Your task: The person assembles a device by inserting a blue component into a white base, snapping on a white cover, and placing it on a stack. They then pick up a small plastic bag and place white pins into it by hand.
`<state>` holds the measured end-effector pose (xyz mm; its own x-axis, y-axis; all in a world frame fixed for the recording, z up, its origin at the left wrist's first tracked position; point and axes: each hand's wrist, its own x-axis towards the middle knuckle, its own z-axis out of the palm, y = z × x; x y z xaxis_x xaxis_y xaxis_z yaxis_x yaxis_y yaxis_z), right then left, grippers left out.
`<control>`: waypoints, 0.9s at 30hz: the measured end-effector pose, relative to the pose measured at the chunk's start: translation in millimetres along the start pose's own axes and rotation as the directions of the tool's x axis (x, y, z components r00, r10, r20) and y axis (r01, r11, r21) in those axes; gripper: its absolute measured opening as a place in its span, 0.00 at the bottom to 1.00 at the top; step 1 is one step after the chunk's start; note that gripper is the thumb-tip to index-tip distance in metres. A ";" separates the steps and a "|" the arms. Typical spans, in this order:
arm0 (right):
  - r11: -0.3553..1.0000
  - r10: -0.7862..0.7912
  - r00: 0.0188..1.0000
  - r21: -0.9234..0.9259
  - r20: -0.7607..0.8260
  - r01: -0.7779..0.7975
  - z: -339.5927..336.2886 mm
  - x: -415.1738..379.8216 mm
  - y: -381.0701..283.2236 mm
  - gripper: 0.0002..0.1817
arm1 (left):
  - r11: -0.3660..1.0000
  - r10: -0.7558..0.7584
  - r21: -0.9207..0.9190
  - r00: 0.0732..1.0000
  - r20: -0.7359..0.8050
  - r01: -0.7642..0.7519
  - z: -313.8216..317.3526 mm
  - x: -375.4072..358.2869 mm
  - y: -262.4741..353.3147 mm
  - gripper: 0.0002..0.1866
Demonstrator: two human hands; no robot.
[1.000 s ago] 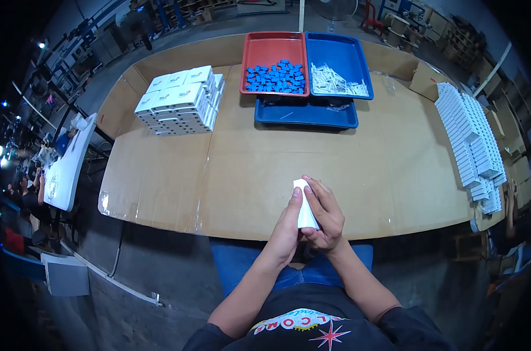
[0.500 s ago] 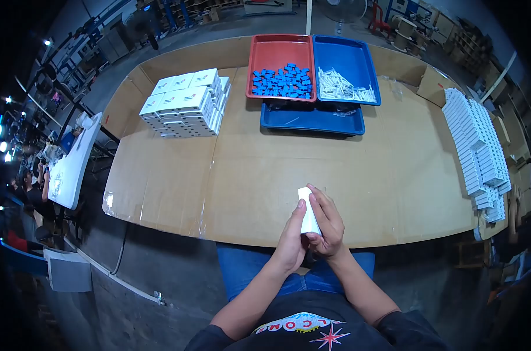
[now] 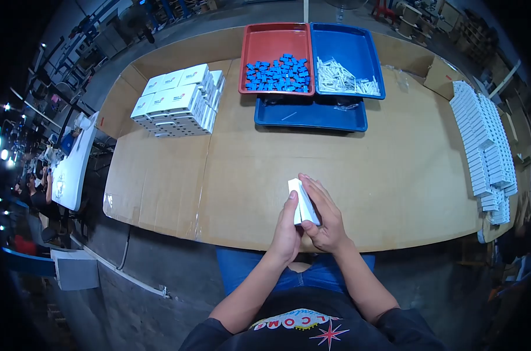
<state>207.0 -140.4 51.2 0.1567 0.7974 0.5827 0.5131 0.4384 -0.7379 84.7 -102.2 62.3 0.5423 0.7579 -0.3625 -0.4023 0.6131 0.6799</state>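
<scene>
A small white box point(image 3: 302, 206) is gripped between my two hands, just over the front edge of the cardboard-covered table. My left hand point(image 3: 285, 233) closes on its left side, with the thumb lying along it. From the right, my right hand point(image 3: 327, 222) presses against it, thumb at the near end and fingers stretched along the far side. A narrow dark line runs lengthwise down the white surface. The palms hide the lower part of the box.
Stacked white boxes point(image 3: 170, 100) stand at the back left. A red tray point(image 3: 275, 41) holds blue pieces; a blue tray point(image 3: 342, 44) holds white plugs. Under them lies another blue tray point(image 3: 309, 120). White slotted pieces point(image 3: 481, 146) are stacked at right. A person point(image 3: 40, 193) sits far left.
Both hands and the white box have shifted slightly up and left. The box has turned a little, so a line along it now shows. My head view has tilted slightly.
</scene>
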 end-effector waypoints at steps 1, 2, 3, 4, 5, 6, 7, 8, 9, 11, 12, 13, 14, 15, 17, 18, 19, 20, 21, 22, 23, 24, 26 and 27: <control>0.999 0.048 0.999 0.008 0.018 -0.049 -2.3 3.1 -2.2 0.33 | 0.998 0.033 0.056 0.999 0.008 -0.034 -3.8 6.5 0.4 0.32; 0.997 0.068 0.997 0.022 0.032 -0.069 -5.1 5.1 -3.4 0.32 | 0.991 0.068 0.111 0.997 0.021 -0.070 -6.2 11.7 1.8 0.32; 0.996 0.086 0.995 0.034 0.046 -0.087 -8.3 6.3 -4.2 0.32 | 0.972 0.130 0.191 0.991 0.032 -0.134 -6.5 14.9 4.2 0.34; 0.993 0.104 0.993 0.044 0.061 -0.106 -10.7 7.4 -3.6 0.31 | 0.957 0.168 0.235 0.985 0.037 -0.172 -5.4 18.2 8.0 0.34; 0.990 0.117 0.991 0.071 0.071 -0.122 -11.3 9.0 -1.4 0.31 | 0.938 0.205 0.277 0.978 0.045 -0.209 -3.3 21.7 12.5 0.34; 0.985 0.132 0.988 0.100 0.083 -0.140 -10.7 9.5 0.1 0.30 | 0.916 0.239 0.320 0.970 0.053 -0.243 -1.7 23.8 14.7 0.34; 0.979 0.146 0.985 0.128 0.093 -0.157 -10.5 10.0 1.1 0.30 | 0.915 0.250 0.315 0.967 0.050 -0.253 -1.3 26.8 12.9 0.34; 0.974 0.175 0.980 0.128 0.092 -0.186 -12.3 11.6 0.4 0.29 | 0.911 0.262 0.316 0.964 0.050 -0.265 -1.6 31.6 10.7 0.33; 0.968 0.202 0.976 0.137 0.086 -0.212 -12.9 14.1 -2.4 0.29 | 0.904 0.276 0.326 0.960 0.050 -0.277 -3.2 34.1 13.0 0.33; 0.935 0.264 0.961 0.221 0.088 -0.277 -8.3 21.3 -7.0 0.27 | 0.870 0.319 0.377 0.946 0.063 -0.318 -4.0 35.5 26.3 0.32; 0.903 0.307 0.947 0.283 0.098 -0.322 -6.7 20.8 -10.2 0.26 | 0.854 0.338 0.397 0.939 0.070 -0.337 -3.3 34.6 31.9 0.31; 0.869 0.344 0.932 0.338 0.111 -0.361 -6.1 23.6 -11.4 0.26 | 0.834 0.369 0.404 0.924 0.097 -0.375 -1.8 32.5 39.9 0.32; 0.877 0.337 0.935 0.325 0.109 -0.354 -6.2 27.6 -12.7 0.26 | 0.805 0.394 0.433 0.911 0.121 -0.405 -1.6 34.5 44.7 0.32; 0.884 0.332 0.938 0.313 0.104 -0.348 -5.0 31.0 -14.0 0.26 | 0.775 0.414 0.461 0.898 0.147 -0.433 -1.9 37.0 49.2 0.32; 0.884 0.334 0.939 0.318 0.082 -0.342 1.1 33.1 -16.4 0.26 | 0.744 0.425 0.487 0.887 0.181 -0.456 -4.6 36.2 53.2 0.32; 0.883 0.332 0.941 0.329 0.063 -0.334 3.5 35.8 -16.0 0.27 | 0.745 0.422 0.481 0.885 0.196 -0.462 -4.7 36.8 53.9 0.32; 0.883 0.332 0.942 0.336 0.043 -0.326 5.0 38.2 -16.3 0.27 | 0.747 0.419 0.472 0.883 0.212 -0.468 -3.8 37.5 53.9 0.33; 0.881 0.331 0.943 0.349 0.031 -0.320 6.0 39.5 -17.5 0.28 | 0.757 0.419 0.457 0.884 0.207 -0.466 -1.2 39.3 52.9 0.33; 0.878 0.330 0.944 0.361 0.020 -0.314 7.7 39.4 -19.8 0.29 | 0.768 0.419 0.441 0.886 0.201 -0.464 1.8 40.3 51.3 0.34; 0.875 0.329 0.944 0.373 0.011 -0.309 8.3 39.6 -20.8 0.30 | 0.779 0.419 0.425 0.887 0.193 -0.460 4.2 41.0 50.7 0.36; 0.891 0.306 0.952 0.351 0.005 -0.288 7.9 39.8 -21.2 0.30 | 0.772 0.417 0.431 0.884 0.210 -0.467 7.0 39.3 52.2 0.37; 0.907 0.281 0.960 0.327 -0.001 -0.266 7.1 41.1 -20.4 0.30 | 0.764 0.417 0.436 0.880 0.227 -0.475 11.0 38.2 55.9 0.38; 0.946 0.206 0.978 0.260 -0.018 -0.195 6.4 38.9 -21.0 0.29 | 0.741 0.443 0.439 0.861 0.250 -0.508 13.5 34.8 55.0 0.40; 0.967 0.147 0.989 0.216 -0.032 -0.136 5.4 39.3 -19.3 0.29 | 0.719 0.474 0.437 0.841 0.261 -0.540 14.4 36.1 52.4 0.40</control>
<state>198.7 -115.3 86.5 0.2567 0.8396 0.4787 0.2925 0.4045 -0.8665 93.8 -45.9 94.0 0.4580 0.8699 0.1831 -0.2603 -0.0657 0.9633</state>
